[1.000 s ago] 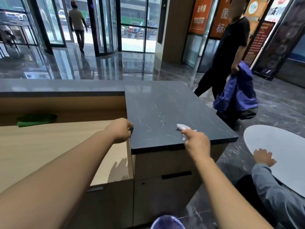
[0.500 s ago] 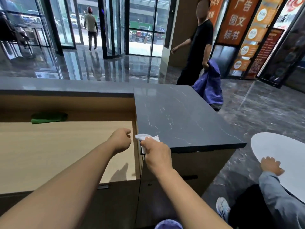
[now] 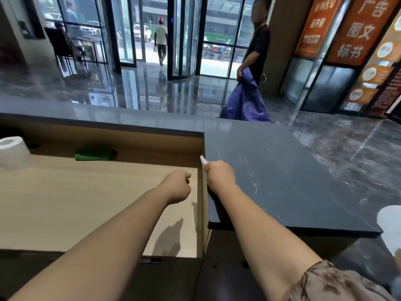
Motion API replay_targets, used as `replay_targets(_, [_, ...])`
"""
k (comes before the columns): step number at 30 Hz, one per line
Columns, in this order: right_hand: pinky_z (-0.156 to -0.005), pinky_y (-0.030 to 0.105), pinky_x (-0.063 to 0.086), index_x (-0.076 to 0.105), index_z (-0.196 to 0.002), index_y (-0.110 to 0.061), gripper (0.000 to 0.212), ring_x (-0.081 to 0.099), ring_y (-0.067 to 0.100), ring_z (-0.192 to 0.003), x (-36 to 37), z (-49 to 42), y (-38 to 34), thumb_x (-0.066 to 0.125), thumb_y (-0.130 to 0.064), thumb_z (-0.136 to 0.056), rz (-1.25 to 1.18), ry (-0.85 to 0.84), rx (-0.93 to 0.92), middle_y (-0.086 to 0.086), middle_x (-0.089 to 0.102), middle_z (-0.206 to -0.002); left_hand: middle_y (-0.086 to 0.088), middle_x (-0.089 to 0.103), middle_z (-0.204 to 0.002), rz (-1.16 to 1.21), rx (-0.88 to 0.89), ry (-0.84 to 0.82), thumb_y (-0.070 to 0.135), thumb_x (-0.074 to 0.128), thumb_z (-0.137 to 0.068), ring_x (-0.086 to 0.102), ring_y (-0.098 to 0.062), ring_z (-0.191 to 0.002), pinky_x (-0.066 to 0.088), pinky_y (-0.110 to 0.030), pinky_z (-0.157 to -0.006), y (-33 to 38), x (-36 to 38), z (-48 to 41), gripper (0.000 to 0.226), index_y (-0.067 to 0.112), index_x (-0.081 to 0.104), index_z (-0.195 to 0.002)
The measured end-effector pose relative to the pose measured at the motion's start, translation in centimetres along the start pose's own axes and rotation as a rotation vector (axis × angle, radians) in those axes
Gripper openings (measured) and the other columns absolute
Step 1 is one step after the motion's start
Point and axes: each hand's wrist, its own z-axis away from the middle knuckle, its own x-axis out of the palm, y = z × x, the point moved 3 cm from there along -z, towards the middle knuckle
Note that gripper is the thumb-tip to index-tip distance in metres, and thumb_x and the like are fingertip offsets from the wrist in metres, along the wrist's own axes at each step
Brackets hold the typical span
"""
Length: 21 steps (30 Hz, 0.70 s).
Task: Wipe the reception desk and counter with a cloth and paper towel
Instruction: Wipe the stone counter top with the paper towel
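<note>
My right hand (image 3: 219,175) grips a small white paper towel (image 3: 203,160) at the left edge of the dark marble counter (image 3: 282,170), where it meets the lower wooden desk (image 3: 76,203). Only a tip of the towel shows above my fingers. My left hand (image 3: 178,187) hovers over the wooden desk as a loose fist with nothing in it, just left of my right hand. A folded green cloth (image 3: 95,154) lies at the back of the desk. A white paper roll (image 3: 13,153) stands at the desk's far left.
A raised dark ledge (image 3: 108,120) runs along the back of the desk. Beyond the counter a person in black (image 3: 257,51) holds a purple garment (image 3: 245,101). A white round table (image 3: 390,227) edge shows at the right. Glass doors lie behind a glossy floor.
My right hand moved the paper towel from the counter's front right edge leftward, then back along its left edge. My view turned left, showing the paper roll. The person in black walked away.
</note>
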Motion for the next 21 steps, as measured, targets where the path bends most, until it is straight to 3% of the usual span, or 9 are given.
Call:
replay_targets(2, [-0.067, 0.032, 0.039, 0.06, -0.126, -0.015, 0.043, 0.044, 0.026, -0.077, 0.1, -0.1, -0.1, 0.044, 0.002, -0.091, -0.015, -0.001, 0.011, 0.008, 0.047, -0.085, -0.006, 0.044, -0.098, -0.028, 0.014, 0.006, -0.009, 0.034, -0.083, 0.041, -0.021, -0.088, 0.046, -0.034, -0.076, 0.3, -0.1, -0.4, 0.038, 0.027, 0.046, -0.077])
replay_targets(5, [-0.072, 0.034, 0.041, 0.058, -0.129, -0.015, 0.043, 0.05, 0.027, -0.079, 0.4, 2.1, -0.4, 0.044, 0.001, -0.091, -0.066, 0.037, 0.042, 0.009, 0.056, -0.088, -0.006, 0.039, -0.095, -0.044, 0.04, 0.0, -0.01, 0.032, -0.079, 0.037, -0.022, -0.084, 0.039, -0.032, -0.067, 0.4, 0.2, -0.7, 0.044, 0.032, 0.025, -0.067])
replay_targets(8, [-0.073, 0.035, 0.04, 0.051, -0.136, -0.02, 0.049, 0.058, 0.031, -0.094, 0.6, 6.0, 0.0, 0.046, -0.002, -0.09, -0.118, 0.082, 0.033, 0.008, 0.064, -0.101, -0.011, 0.047, -0.095, -0.083, 0.068, -0.001, -0.01, 0.035, -0.08, 0.046, -0.025, -0.087, 0.049, -0.036, -0.075, 0.8, 0.9, 0.0, 0.04, 0.028, 0.039, -0.069])
replay_targets(10, [-0.075, 0.034, 0.046, 0.048, -0.141, -0.026, 0.053, 0.059, 0.032, -0.101, 0.3, 7.9, 1.5, 0.046, -0.007, -0.092, -0.147, 0.089, 0.031, 0.007, 0.066, -0.108, -0.02, 0.061, -0.111, -0.164, 0.113, 0.018, -0.008, 0.039, -0.084, 0.058, -0.032, -0.102, 0.051, -0.04, -0.088, 1.8, 1.5, 0.9, 0.034, 0.01, 0.064, -0.099])
replay_targets(12, [-0.084, 0.038, 0.049, 0.06, -0.13, -0.023, 0.043, 0.059, 0.034, -0.105, -0.3, 9.5, 4.2, 0.047, -0.008, -0.092, -0.17, 0.061, 0.104, 0.008, 0.067, -0.114, -0.016, 0.061, -0.126, -0.209, 0.145, 0.036, -0.003, 0.042, -0.087, 0.059, -0.034, -0.109, 0.052, -0.038, -0.083, 3.0, 2.0, 1.9, 0.042, 0.007, 0.06, -0.123])
replay_targets(15, [-0.084, 0.039, 0.05, 0.07, -0.112, -0.018, 0.036, 0.06, 0.035, -0.106, -1.0, 11.7, 8.8, 0.05, -0.003, -0.087, -0.184, 0.099, 0.231, 0.008, 0.07, -0.113, -0.01, 0.066, -0.112, -0.278, 0.237, -0.009, 0.002, 0.045, -0.083, 0.059, -0.03, -0.091, 0.053, -0.037, -0.075, 4.5, 3.1, 2.7, 0.029, 0.011, 0.065, -0.102])
replay_targets(18, [-0.086, 0.038, 0.049, 0.071, -0.116, -0.022, 0.042, 0.06, 0.035, -0.109, -1.8, 13.2, 13.0, 0.052, 0.0, -0.085, -0.172, 0.111, 0.35, 0.008, 0.068, -0.119, -0.01, 0.063, -0.095, -0.354, 0.308, -0.061, 0.005, 0.048, -0.088, 0.058, -0.031, -0.092, 0.05, -0.035, -0.076, 6.1, 4.3, 3.2, 0.013, 0.012, 0.055, -0.08])
replay_targets(19, [-0.087, 0.037, 0.049, 0.069, -0.119, -0.025, 0.046, 0.059, 0.034, -0.111, -2.2, 13.5, 14.4, 0.051, 0.0, -0.085, -0.151, 0.098, 0.395, 0.008, 0.067, -0.121, -0.01, 0.061, -0.094, -0.358, 0.323, -0.071, 0.007, 0.049, -0.09, 0.059, -0.032, -0.096, 0.048, -0.034, -0.075, 6.7, 4.6, 3.3, 0.012, 0.012, 0.055, -0.081])
replay_targets(21, [-0.084, 0.035, 0.047, 0.065, -0.124, -0.031, 0.054, 0.058, 0.035, -0.11, -2.7, 13.9, 16.8, 0.048, 0.002, -0.085, -0.108, 0.072, 0.507, 0.01, 0.065, -0.123, -0.013, 0.063, -0.11, -0.357, 0.347, -0.082, 0.007, 0.049, -0.092, 0.058, -0.033, -0.109, 0.051, -0.036, -0.085, 7.5, 5.0, 3.5, 0.019, 0.005, 0.062, -0.106])
